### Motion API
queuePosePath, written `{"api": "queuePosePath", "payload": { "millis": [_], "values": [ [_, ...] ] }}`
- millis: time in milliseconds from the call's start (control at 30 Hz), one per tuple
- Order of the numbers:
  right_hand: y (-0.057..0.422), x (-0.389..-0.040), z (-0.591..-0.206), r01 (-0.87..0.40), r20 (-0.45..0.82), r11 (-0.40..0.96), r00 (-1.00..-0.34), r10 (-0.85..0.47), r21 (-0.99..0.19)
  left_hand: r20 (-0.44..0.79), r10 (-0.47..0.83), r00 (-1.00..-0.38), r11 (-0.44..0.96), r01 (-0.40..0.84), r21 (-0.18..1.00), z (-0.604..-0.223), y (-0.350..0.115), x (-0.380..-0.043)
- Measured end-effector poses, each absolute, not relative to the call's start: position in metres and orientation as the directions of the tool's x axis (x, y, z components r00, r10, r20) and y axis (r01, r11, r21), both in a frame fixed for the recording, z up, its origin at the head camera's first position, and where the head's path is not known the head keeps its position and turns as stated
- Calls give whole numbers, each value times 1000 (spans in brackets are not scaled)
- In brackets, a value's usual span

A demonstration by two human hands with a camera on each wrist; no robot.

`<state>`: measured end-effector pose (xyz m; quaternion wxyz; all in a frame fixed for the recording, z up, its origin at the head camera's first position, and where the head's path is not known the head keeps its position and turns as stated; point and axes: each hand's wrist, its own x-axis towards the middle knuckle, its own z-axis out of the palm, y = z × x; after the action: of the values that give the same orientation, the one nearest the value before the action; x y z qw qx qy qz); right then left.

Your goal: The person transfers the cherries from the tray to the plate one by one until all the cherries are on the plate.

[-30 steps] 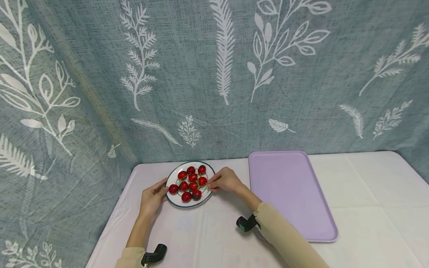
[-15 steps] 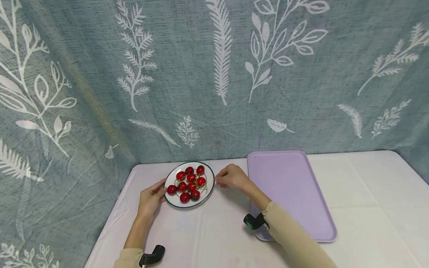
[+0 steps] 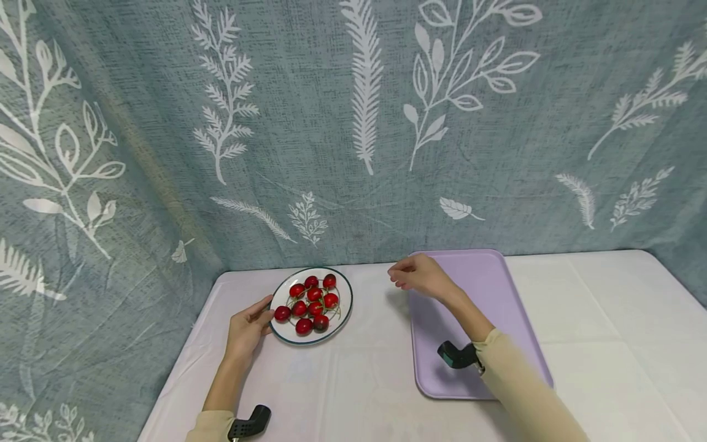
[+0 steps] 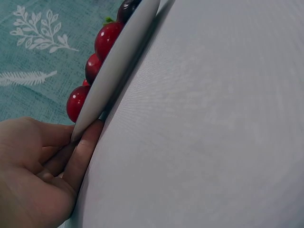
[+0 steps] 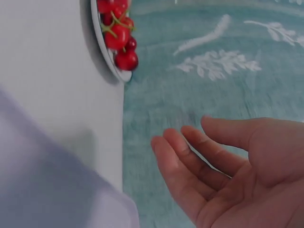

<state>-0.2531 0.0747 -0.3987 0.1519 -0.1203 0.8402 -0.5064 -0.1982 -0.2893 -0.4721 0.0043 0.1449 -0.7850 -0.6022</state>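
A white plate with a dark rim bears several red cherries with green stems. At its left edge my left hand pinches the rim. The left wrist view shows the plate tilted in that view, its edge between the thumb and the fingers of the left hand. Away to the right, my right hand hangs in the air over the far left corner of a lavender tray. Seen from the right wrist, this hand has loosely bent, parted fingers and holds nothing.
White cloth covers the table. Behind it and along the left side hangs a blue-green curtain with white leaf prints. Black wrist devices sit on both forearms, and the right forearm crosses over the tray.
My right hand has drawn back from the cherries to the right and up, its fingers loosening along the way. The left hand stays at the plate's rim; the cherries look unmoved.
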Motion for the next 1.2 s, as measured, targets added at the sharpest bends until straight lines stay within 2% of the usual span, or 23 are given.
{"api": "queuePosePath", "payload": {
  "millis": [300,567,900,1067,1200],
  "values": [
    [126,-250,-396,-142,-40,544,-950,-309,-827,-174,-219,-960,232,-224,946,-473,-289,-201],
    [178,-250,-411,-264,102,667,-957,-273,-697,-187,-212,-959,237,-236,942,-469,-292,-199],
    [249,-236,-418,-209,110,700,-977,-185,-682,-190,-193,-962,226,-233,946,-466,-294,-200],
    [287,-222,-424,-186,70,763,-981,-182,-619,-92,-159,-983,376,-146,915,-459,-294,-199],
    [313,-205,-431,-155,32,822,-986,-164,-549,30,-131,-991,585,-53,809,-453,-295,-195]
  ]
}}
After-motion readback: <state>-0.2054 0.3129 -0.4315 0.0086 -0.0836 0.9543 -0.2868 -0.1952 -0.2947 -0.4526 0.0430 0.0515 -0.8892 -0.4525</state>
